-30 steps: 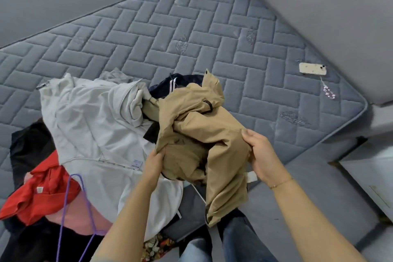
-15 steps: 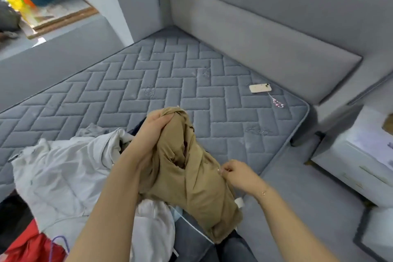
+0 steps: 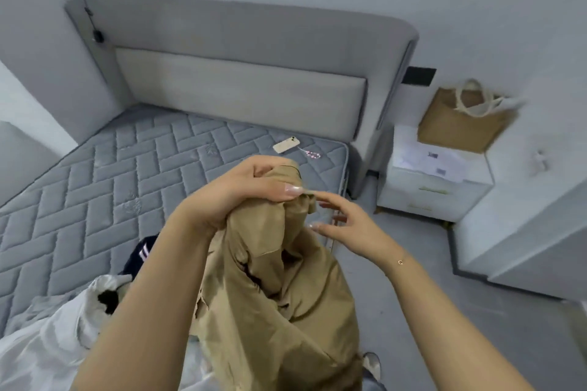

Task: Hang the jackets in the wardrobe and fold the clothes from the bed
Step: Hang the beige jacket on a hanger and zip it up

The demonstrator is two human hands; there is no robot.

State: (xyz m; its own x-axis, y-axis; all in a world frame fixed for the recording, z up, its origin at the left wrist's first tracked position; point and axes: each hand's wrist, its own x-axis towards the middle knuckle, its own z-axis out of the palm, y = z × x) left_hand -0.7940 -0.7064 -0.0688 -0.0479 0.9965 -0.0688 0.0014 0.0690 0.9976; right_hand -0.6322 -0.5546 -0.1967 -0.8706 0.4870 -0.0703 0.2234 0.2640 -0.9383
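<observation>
A tan jacket [image 3: 279, 295] hangs in front of me above the bed's near edge. My left hand [image 3: 241, 190] grips its top edge, fingers curled round the bunched fabric. My right hand [image 3: 346, 225] is just to the right of that edge with fingers spread and relaxed; its fingertips are at the fabric and hold nothing I can see. A white garment [image 3: 57, 333] lies crumpled on the grey quilted mattress [image 3: 104, 174] at lower left. Part of a dark striped garment [image 3: 141, 255] shows behind my left forearm.
A cream phone [image 3: 286, 144] with a beaded strap lies near the mattress's far right corner. The grey headboard [image 3: 241, 89] stands behind. A white nightstand [image 3: 435, 181] with papers and a brown bag [image 3: 460, 120] sits right of the bed. Grey floor lies at the right.
My left hand has lifted the tan jacket higher off the pile. My right hand let go of its side and moved up toward the top edge. My view tilted up to the headboard.
</observation>
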